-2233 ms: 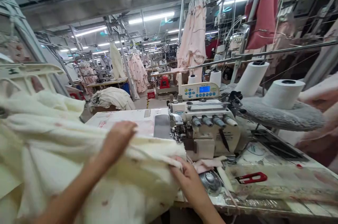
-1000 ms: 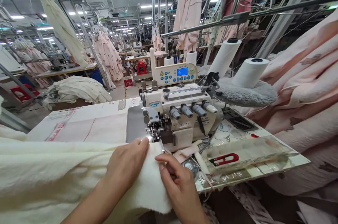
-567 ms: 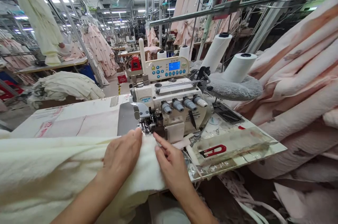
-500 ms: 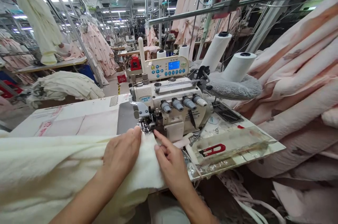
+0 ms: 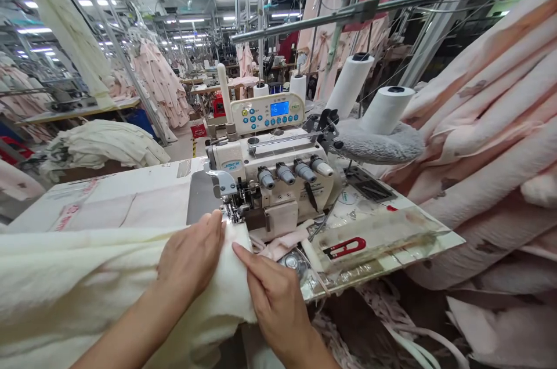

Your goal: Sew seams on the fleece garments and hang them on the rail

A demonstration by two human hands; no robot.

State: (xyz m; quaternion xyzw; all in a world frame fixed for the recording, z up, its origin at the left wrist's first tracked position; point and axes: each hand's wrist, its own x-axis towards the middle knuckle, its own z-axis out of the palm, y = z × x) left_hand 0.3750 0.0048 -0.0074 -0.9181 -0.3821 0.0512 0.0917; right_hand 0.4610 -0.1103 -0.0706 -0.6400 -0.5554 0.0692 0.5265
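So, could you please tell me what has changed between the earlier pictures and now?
Since the first picture, the left hand has moved right along the cream fabric, to beside the presser foot. More recently, the right hand drew its index finger back from beside the foot onto the fabric. The red snips and thread cones stayed put.

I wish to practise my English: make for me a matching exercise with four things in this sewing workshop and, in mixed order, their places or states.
1. soft cream fabric
2. red-handled metal thread snips
3. small rectangular screen
4. rightmost white thread cone

A. lit in blue
B. with its base at grey fluffy material
C. under the left hand
D. lying on the right part of the white worktable

Pairs: 1-C, 2-D, 3-A, 4-B
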